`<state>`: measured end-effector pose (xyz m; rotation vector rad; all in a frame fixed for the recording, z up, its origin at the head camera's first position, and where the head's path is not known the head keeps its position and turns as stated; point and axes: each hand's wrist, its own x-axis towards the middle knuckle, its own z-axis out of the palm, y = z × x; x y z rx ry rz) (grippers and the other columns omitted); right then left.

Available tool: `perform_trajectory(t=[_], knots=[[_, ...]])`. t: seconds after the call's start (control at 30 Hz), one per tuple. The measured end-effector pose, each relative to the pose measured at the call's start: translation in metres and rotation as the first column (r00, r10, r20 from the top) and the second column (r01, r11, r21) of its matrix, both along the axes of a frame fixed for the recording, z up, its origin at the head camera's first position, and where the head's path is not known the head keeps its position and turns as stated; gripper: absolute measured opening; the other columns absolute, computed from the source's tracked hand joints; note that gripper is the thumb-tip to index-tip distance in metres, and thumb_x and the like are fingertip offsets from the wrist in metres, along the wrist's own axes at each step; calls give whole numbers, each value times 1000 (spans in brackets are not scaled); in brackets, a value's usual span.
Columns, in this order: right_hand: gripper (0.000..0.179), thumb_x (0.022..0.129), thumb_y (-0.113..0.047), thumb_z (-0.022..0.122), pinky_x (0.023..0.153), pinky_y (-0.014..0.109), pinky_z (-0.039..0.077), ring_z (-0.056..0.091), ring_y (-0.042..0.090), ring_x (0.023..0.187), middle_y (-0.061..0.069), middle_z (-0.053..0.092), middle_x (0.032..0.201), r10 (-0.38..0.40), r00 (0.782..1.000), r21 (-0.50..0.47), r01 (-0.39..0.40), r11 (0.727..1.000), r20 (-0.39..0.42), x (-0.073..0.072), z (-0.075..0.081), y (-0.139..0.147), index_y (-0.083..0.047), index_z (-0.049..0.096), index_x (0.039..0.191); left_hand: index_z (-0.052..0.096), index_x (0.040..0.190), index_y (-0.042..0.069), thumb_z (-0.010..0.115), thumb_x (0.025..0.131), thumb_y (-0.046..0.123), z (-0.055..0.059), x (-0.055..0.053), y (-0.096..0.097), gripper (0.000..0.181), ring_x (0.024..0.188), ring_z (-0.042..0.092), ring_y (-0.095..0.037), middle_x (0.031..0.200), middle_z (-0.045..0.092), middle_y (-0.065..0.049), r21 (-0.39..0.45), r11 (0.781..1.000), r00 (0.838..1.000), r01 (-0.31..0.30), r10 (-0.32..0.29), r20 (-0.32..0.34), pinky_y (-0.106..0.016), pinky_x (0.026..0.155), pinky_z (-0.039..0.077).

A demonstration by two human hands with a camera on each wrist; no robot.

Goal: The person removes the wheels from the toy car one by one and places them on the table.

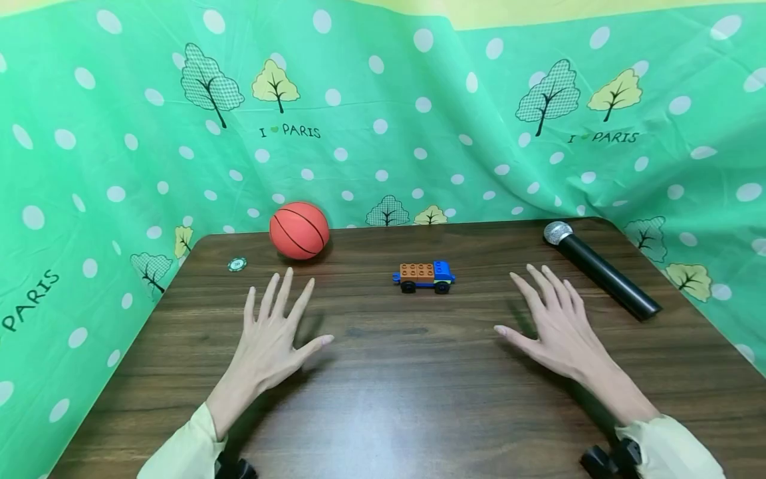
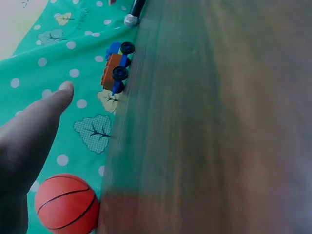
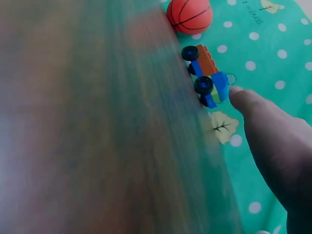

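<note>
Toy truck (image 1: 425,276) lay between left hand (image 1: 270,342) and right hand (image 1: 561,334), apart from both, their fingers (image 1: 302,301) spread straight; wrist views cropped each hand to a dim thumb (image 3: 268,132).

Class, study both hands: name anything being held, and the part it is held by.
Nothing is held. The bare left hand and right hand are spread and empty; the blue and brown toy brick truck rests untouched between them.

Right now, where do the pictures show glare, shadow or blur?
Head view: pale glare on the tabletop, shadows beside left hand and right hand; left wrist view: tabletop blurred, left thumb dark; right wrist view: tabletop blurred, right thumb dark.
</note>
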<state>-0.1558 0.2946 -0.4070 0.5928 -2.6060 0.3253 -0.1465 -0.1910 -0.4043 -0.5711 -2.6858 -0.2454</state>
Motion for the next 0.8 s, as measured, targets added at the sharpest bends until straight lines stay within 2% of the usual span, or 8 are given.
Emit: perform_trajectory(t=[0.2, 0.33, 0.5, 0.8], knots=[[75, 93, -40, 75, 100, 71, 31, 32, 49, 140, 26, 38, 153, 67, 997, -52, -66, 996, 32, -16, -6, -12, -3, 45, 152, 40, 159, 13, 48, 94, 77, -5, -21, 21, 92, 150, 27, -39, 164, 32, -19, 46, 992, 992, 114, -111, -58, -64, 117, 17], [67, 96, -33, 74, 96, 67, 36, 42, 47, 130, 25, 44, 146, 101, 994, -82, -97, 992, 49, -26, -10, -21, -2, 47, 149, 46, 155, 12, 55, 95, 69, -8, -32, 37, 84, 140, 40, -38, 158, 42, -16, 117, 983, 990, 140, -139, -21, -60, 107, 27], [60, 98, -30, 72, 96, 63, 38, 47, 44, 124, 23, 50, 139, 136, 989, -115, -128, 985, 62, -39, -15, -31, -2, 50, 146, 52, 151, 10, 63, 95, 60, -12, -45, 57, 75, 135, 45, -34, 152, 49, -13, 219, 965, 987, 145, -157, 37, -56, 103, 28], [54, 102, -29, 68, 101, 59, 40, 50, 38, 124, 19, 54, 137, 191, 976, -208, -166, 964, 105, -59, -19, -50, -2, 51, 145, 58, 144, 6, 70, 99, 41, -16, -70, 91, 59, 133, 50, -32, 144, 58, -14, 407, 885, 962, 227, -269, 50, -56, 104, 31]])
